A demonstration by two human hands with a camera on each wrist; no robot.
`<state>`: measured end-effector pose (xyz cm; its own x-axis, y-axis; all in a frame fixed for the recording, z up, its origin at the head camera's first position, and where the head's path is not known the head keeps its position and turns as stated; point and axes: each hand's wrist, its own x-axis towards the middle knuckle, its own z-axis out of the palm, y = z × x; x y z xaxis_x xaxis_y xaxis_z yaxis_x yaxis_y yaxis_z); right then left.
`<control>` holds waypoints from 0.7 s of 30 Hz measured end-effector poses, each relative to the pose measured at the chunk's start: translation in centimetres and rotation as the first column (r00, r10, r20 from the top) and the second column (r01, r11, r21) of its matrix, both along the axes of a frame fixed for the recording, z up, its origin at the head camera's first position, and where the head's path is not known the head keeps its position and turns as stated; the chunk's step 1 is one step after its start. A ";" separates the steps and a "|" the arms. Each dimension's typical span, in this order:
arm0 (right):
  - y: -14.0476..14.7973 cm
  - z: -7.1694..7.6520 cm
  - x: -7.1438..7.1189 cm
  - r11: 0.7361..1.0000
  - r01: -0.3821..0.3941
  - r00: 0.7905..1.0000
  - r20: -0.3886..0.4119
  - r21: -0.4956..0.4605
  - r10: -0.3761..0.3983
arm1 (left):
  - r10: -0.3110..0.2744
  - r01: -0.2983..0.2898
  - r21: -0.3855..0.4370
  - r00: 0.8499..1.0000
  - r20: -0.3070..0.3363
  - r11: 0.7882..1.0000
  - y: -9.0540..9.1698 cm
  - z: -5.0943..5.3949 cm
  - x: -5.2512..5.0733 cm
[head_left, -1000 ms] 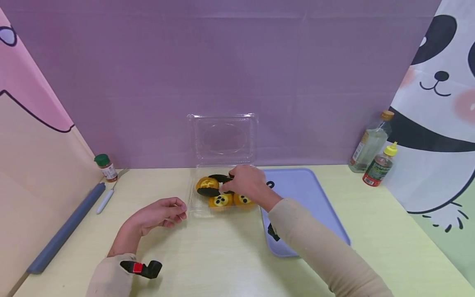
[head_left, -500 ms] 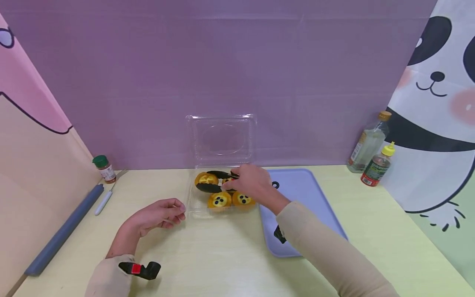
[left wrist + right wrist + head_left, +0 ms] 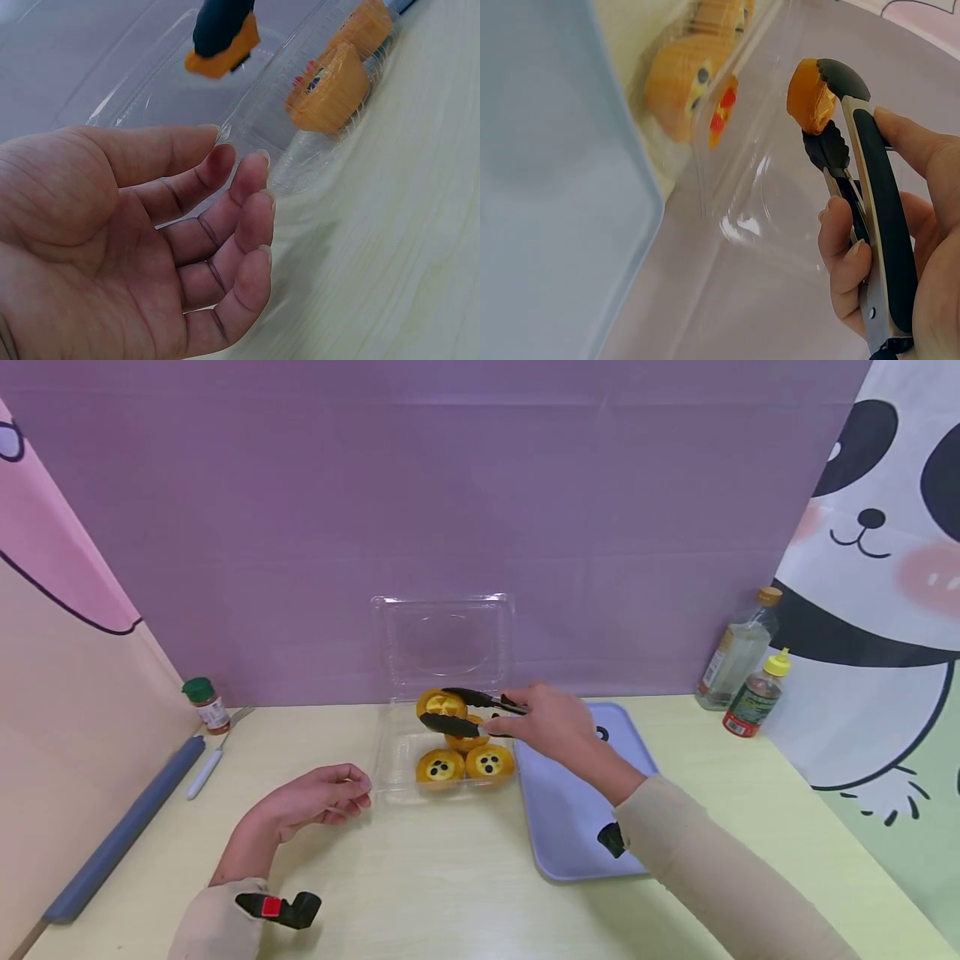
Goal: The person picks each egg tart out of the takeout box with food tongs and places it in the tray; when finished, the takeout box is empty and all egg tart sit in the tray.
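My right hand [image 3: 551,718] grips black-tipped tongs [image 3: 885,217]. Between the tong heads an egg-tart-like pastry [image 3: 808,97] is squeezed, lifted over the clear plastic container [image 3: 401,768]. Three more yellow tarts sit inside it: two with dark dots, such as the front right tart [image 3: 490,763], and one with red bits [image 3: 330,90] behind them, partly covered by the tongs in the head view. The container's hinged lid [image 3: 446,639] stands up at the back. With thumb and forefinger my left hand [image 3: 142,225] pinches the container's front left corner; the other fingers curl loosely.
Right of the container lies a lavender tray [image 3: 570,810], partly under my right forearm. Two bottles, one a yellow-capped bottle [image 3: 756,697], stand at the back right. At left are a green-capped jar [image 3: 206,703], a white-handled fork [image 3: 206,772] and a blue roll [image 3: 123,835].
The tongs have come up and toward the back right with the tart, out of its place at the container's back left. My left hand has stayed at the corner.
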<state>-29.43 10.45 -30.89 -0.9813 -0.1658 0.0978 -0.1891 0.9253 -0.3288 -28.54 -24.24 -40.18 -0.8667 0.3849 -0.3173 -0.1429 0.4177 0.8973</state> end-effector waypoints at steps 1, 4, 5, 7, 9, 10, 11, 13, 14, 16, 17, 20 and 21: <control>0.5 0.2 0.2 1.000 0.006 1.000 0.002 -0.007 -0.006 | -0.001 0.001 0.001 1.000 -0.001 1.000 0.0 0.0 0.0; 2.0 0.7 0.7 1.000 0.024 1.000 -0.003 -0.010 -0.024 | -0.008 0.008 0.005 1.000 -0.001 1.000 0.0 -0.1 -0.1; 2.4 0.9 0.9 0.999 0.029 1.000 -0.006 -0.015 -0.029 | -0.010 0.010 0.006 1.000 -0.001 1.000 -0.1 -0.1 -0.1; 3.4 1.1 1.1 0.999 0.039 0.999 -0.023 -0.021 -0.039 | -0.009 0.009 0.005 1.000 0.001 1.000 -0.1 -0.2 -0.2; 4.4 1.1 1.4 0.998 0.052 0.998 -0.046 -0.024 -0.053 | -0.011 0.011 0.006 1.000 0.002 1.000 -0.1 -0.2 -0.2; 4.9 1.2 1.5 0.998 0.057 0.996 -0.060 -0.029 -0.059 | -0.013 0.013 0.007 1.000 0.001 1.000 -0.1 -0.2 -0.2; 5.4 1.2 1.5 0.998 0.064 0.995 -0.072 -0.030 -0.066 | -0.013 0.013 0.007 1.000 0.000 1.000 -0.1 -0.2 -0.2; 6.3 1.1 1.6 0.997 0.073 0.993 -0.094 -0.035 -0.076 | -0.015 0.015 0.006 1.000 0.000 1.000 -0.1 -0.2 -0.3; 6.7 1.1 1.6 0.996 0.077 0.991 -0.102 -0.040 -0.081 | -0.018 0.018 0.006 1.000 -0.003 1.000 -0.2 -0.3 -0.3; 7.6 1.1 1.6 0.995 0.086 0.989 -0.112 -0.055 -0.092 | -0.021 0.021 0.007 1.000 -0.005 1.000 -0.2 -0.3 -0.2; 8.0 1.1 1.6 0.994 0.091 0.989 -0.114 -0.061 -0.097 | -0.022 0.022 0.006 1.000 -0.005 1.000 -0.2 -0.3 -0.3; 9.2 1.1 1.7 0.992 0.108 0.986 -0.122 -0.070 -0.116 | -0.025 0.025 0.009 1.000 -0.007 1.000 -0.3 -0.2 -0.3; 9.7 1.0 1.7 0.991 0.113 0.985 -0.121 -0.068 -0.121 | -0.026 0.026 0.010 1.000 -0.007 1.000 -0.2 -0.2 -0.3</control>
